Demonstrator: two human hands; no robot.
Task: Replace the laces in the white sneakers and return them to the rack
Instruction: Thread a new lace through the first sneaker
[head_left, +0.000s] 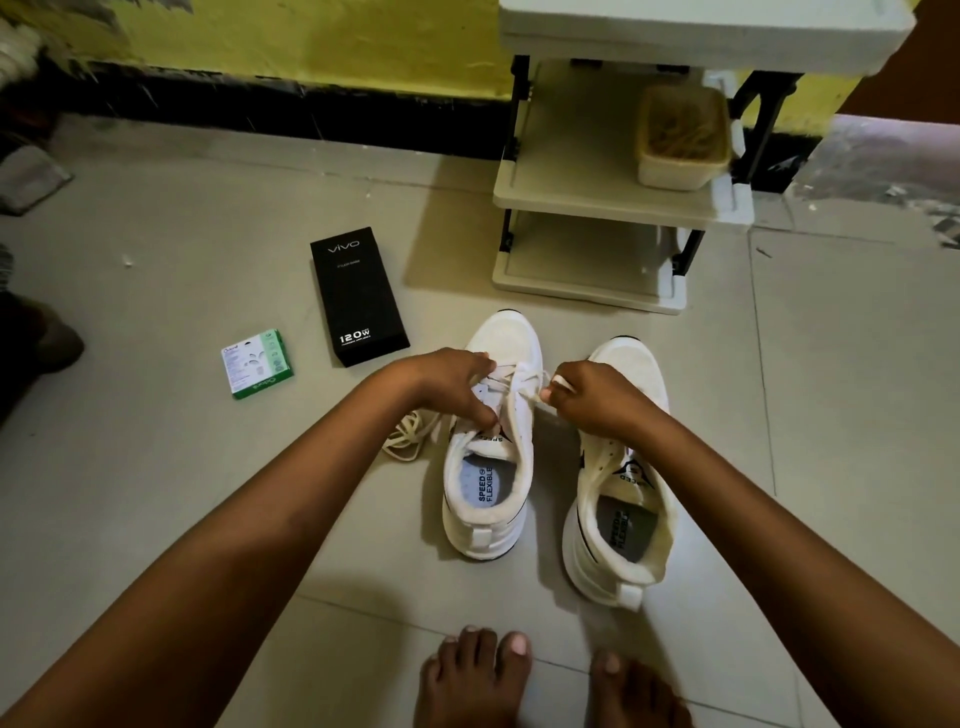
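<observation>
1. White sneakers: the pair stands on the tiled floor just in front of the shoe rack (618, 200), toes towards it. The left sneaker (491, 462) is the one being worked on; the right sneaker (621, 493) stands just beside it, on the side away from the black vivo box (358, 296), and its eyelet rows look bare.

2. Lace (511, 382): a white lace crosses the upper eyelets of the left sneaker. Another cream lace lies in a loose coil (408, 436) on the floor against that sneaker, on its box side. Whether this coil is old or new I cannot tell.

3. Left hand (457, 384): fingers curled down over the tongue and eyelet row, narrowly pinched; what exactly they pinch is hidden under the hand.

4. Right hand (592, 397): fingers closed tight on a lace end, drawn sideways off the left sneaker.

5. Handling, as I judge it:
   - The lace is limp and light; it will sag and twist, so grip it close to the stiff tip when threading.
   - The upper looks soft and will give, so steady the shoe at the eyelet row or the tongue.
   - The sole and heel look firmer; for carrying to the rack, the heel collar or the pull tab seems the best hold.
   - Each shoe looks light enough for one hand and not fragile.

6. Rack: the lowest shelf looks free, while the middle one carries a plastic tub (683, 137).
</observation>
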